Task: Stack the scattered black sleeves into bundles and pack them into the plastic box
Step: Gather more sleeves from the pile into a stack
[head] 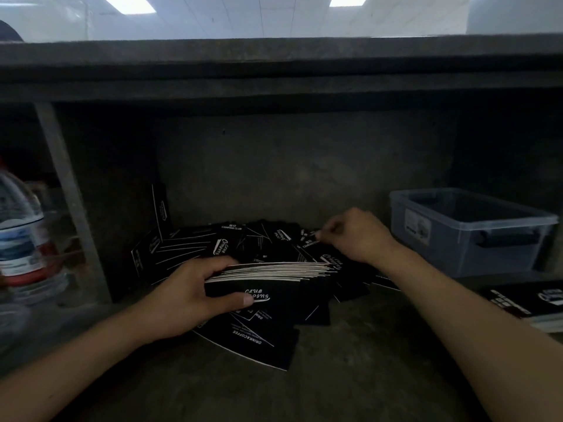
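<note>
Clear plastic makes up the big water bottle [18,236] at the far left, which looks blurry. Next to it a grey metal post [68,202] leans a little. Past the post, loose black sleeves [195,248] lie in a messy heap on the rough grey shelf [350,360], pointing every which way. One sleeve [160,208] stands tall against the back wall, its long side going up and down.

The left hand [192,296] grips a bundle [274,277] of sleeves at its left end. The thumb lies across the front and the fingers curl over the top. The bundle stands on its edge over the heap, its long side runs from left to right, and its thin white edges face up. The white writing on the front is upside down.

The right hand [358,236] is at the back right of the heap. Its fingers are curled, and its thumb and a finger pinch the edge of one loose sleeve [310,240].

Further right sits the plastic box [469,233], lid off, with a black handle on its front. It is too dark inside to tell what it holds. In front of it, at the right edge, lies a flat stack of sleeves [524,300].
</note>
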{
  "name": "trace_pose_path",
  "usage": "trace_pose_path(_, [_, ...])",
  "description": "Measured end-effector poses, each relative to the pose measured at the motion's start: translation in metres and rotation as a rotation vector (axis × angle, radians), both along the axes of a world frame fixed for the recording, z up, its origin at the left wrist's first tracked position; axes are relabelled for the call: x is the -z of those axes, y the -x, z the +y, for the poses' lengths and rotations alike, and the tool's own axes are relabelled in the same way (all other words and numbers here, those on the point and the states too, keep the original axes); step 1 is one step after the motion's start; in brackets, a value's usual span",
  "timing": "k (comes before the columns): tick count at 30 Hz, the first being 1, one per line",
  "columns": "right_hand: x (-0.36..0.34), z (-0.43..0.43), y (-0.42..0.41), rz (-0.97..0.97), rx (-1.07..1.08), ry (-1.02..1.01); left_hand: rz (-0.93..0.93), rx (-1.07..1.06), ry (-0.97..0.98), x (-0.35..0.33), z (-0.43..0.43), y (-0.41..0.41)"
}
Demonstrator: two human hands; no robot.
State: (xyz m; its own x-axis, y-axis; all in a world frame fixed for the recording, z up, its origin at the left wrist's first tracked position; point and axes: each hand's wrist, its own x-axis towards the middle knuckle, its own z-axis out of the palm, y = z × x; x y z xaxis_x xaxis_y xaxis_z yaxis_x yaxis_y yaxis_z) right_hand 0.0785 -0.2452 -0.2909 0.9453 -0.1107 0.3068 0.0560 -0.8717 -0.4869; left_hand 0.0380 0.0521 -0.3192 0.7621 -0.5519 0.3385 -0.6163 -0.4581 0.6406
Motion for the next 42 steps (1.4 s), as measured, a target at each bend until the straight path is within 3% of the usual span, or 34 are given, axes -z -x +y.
trace_pose_path(1, [0.002, -0.004, 0.001, 0.107, 0.064, 0.095, 0.000, 0.002, 0.006, 0.000, 0.000, 0.000])
trace_pose_path(4, [0.006, -0.005, 0.005, 0.335, 0.107, 0.068, -0.005, 0.000, 0.031, 0.000, 0.000, 0.001])
trace_pose_path(7, [0.005, -0.008, -0.002, 0.169, 0.105, -0.082, 0.003, 0.024, 0.051, 0.000, -0.001, 0.001])
trace_pose_path(9, [0.004, -0.010, -0.007, -0.018, 0.043, -0.313, 0.011, 0.035, 0.051, 0.000, -0.001, 0.001])
trace_pose_path(11, [-0.001, -0.006, -0.001, -0.133, -0.102, -0.587, 0.000, 0.025, 0.047, 0.001, -0.001, -0.001])
trace_pose_path(13, [-0.007, 0.002, 0.008, -0.091, -0.289, -0.677, -0.013, -0.015, 0.059, 0.004, 0.000, -0.004])
trace_pose_path(16, [-0.013, 0.015, 0.024, 0.260, -0.502, -0.517, -0.015, -0.054, 0.061, 0.006, 0.002, -0.006])
trace_pose_path(18, [-0.009, 0.020, 0.024, 0.396, -0.565, -0.570, -0.008, -0.035, 0.041, 0.004, 0.001, -0.004])
trace_pose_path(20, [-0.005, 0.021, 0.017, 0.303, -0.446, -0.676, 0.014, 0.008, 0.036, 0.002, 0.000, -0.002])
trace_pose_path(21, [-0.001, 0.018, 0.011, 0.203, -0.321, -0.616, 0.025, 0.021, 0.037, 0.001, -0.001, 0.000])
trace_pose_path(23, [0.003, 0.006, 0.000, 0.111, -0.066, -0.179, 0.037, 0.026, 0.038, 0.000, -0.001, 0.002])
trace_pose_path(24, [0.006, 0.001, -0.002, 0.172, 0.026, 0.033, 0.039, 0.025, 0.037, 0.000, -0.001, 0.001])
trace_pose_path(26, [0.010, -0.002, -0.004, 0.331, 0.108, 0.157, 0.034, 0.018, 0.040, 0.000, 0.000, 0.001])
trace_pose_path(31, [0.005, -0.002, -0.005, 0.221, 0.094, -0.039, 0.027, 0.017, 0.043, 0.001, -0.001, -0.001])
trace_pose_path(34, [-0.001, 0.000, 0.000, -0.017, -0.051, -0.485, 0.003, 0.010, 0.040, 0.003, 0.000, -0.003])
trace_pose_path(36, [-0.006, 0.004, 0.007, -0.085, -0.243, -0.662, -0.021, -0.018, 0.040, 0.006, 0.002, -0.007])
trace_pose_path(39, [-0.013, 0.016, 0.019, 0.135, -0.512, -0.523, -0.042, -0.084, 0.039, 0.011, 0.007, -0.014])
trace_pose_path(42, [-0.007, 0.022, 0.021, 0.368, -0.626, -0.401, -0.031, -0.078, 0.038, 0.013, 0.007, -0.016])
